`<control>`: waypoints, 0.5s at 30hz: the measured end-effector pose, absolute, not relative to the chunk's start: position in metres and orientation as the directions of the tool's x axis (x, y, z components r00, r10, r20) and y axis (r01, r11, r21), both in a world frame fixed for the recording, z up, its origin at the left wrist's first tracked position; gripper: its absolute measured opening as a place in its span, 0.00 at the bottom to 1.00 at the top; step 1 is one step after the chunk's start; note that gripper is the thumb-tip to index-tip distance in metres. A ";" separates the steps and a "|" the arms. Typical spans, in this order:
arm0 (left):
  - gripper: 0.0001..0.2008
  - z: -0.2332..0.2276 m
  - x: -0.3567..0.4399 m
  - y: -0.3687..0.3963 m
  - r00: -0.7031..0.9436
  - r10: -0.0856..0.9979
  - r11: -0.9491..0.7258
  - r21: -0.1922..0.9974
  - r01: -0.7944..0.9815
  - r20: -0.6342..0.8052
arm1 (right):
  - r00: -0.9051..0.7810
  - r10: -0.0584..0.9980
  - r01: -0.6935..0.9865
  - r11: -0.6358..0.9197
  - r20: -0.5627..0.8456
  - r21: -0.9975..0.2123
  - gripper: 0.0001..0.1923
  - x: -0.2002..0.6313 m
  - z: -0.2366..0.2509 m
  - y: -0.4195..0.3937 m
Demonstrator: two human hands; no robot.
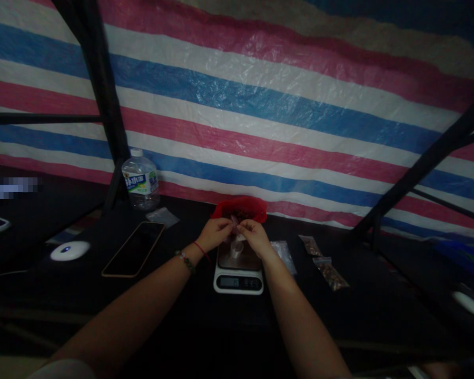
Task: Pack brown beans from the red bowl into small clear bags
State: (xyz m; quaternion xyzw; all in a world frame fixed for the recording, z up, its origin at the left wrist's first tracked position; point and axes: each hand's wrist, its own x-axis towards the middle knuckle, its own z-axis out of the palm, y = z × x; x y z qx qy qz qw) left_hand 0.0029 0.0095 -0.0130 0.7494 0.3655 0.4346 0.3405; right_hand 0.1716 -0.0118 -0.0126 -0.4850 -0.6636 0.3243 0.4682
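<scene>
My left hand (216,234) and my right hand (255,237) meet above a white kitchen scale (239,284). Fingertips of both are closed on a small clear plastic bag (234,223), which looks pinkish against the red behind it; its contents are too dim to make out. Under the hands, a small clear cup (237,248) stands on the scale's dark plate. The digits on the display are too blurred to read. Just beyond my fingers sits an open red bag (256,206) with dark brown pieces inside.
Two filled zip bags (310,246) (332,275) lie right of the scale, and a flat clear bag (283,255) is beside my right wrist. To the left are a phone (134,250), a white rounded device (70,250), a clear bag (163,216) and a plastic bottle (141,181).
</scene>
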 end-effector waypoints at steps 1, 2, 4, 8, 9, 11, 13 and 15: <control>0.13 -0.013 0.003 0.009 0.351 0.843 -0.507 0.818 0.270 0.407 | -0.098 0.937 0.414 0.345 0.335 -0.843 0.11 0.171 -0.011 -0.013; 0.13 -0.013 0.003 0.009 0.353 0.841 -0.515 0.806 0.291 0.410 | -0.122 0.923 0.495 0.376 0.366 -0.783 0.10 0.170 -0.009 -0.014; 0.12 -0.013 0.003 0.008 0.369 0.833 -0.531 0.782 0.327 0.411 | -0.192 0.884 0.630 0.444 0.426 -0.637 0.08 0.169 -0.005 -0.017; 0.14 -0.011 0.003 0.007 0.419 0.810 -0.562 0.747 0.355 0.410 | -0.285 0.818 0.738 0.520 0.500 -0.431 0.08 0.168 0.000 -0.020; 0.15 -0.010 0.004 0.006 0.429 0.804 -0.570 0.740 0.357 0.412 | -0.300 0.808 0.745 0.530 0.507 -0.404 0.08 0.169 0.000 -0.020; 0.15 -0.008 0.004 0.005 0.438 0.794 -0.585 0.725 0.365 0.420 | -0.321 0.794 0.752 0.545 0.515 -0.371 0.07 0.170 0.000 -0.020; 0.14 -0.007 0.005 0.004 0.433 0.792 -0.594 0.708 0.383 0.430 | -0.333 0.790 0.759 0.549 0.515 -0.350 0.07 0.170 0.000 -0.020; 0.13 -0.005 0.005 0.003 0.429 0.792 -0.599 0.689 0.408 0.435 | -0.326 0.793 0.776 0.535 0.514 -0.335 0.07 0.169 0.002 -0.021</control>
